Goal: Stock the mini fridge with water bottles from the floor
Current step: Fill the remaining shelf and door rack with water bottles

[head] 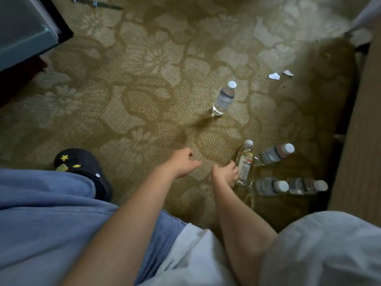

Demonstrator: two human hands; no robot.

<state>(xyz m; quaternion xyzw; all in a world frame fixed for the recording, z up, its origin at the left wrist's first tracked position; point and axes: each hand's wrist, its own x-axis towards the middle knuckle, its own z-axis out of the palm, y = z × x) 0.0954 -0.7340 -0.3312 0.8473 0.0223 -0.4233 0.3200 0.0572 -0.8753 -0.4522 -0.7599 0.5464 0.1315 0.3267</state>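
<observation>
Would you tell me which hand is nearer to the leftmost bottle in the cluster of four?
Right. The right hand touches the side of the bottle; the left hand hangs apart to its left, over carpet.

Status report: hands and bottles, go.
Left hand empty, loosely curled. Right hand grips nearest bottle, upright on carpet. Lone bottle ahead, three more bottles to the right. Nothing blocking.
</observation>
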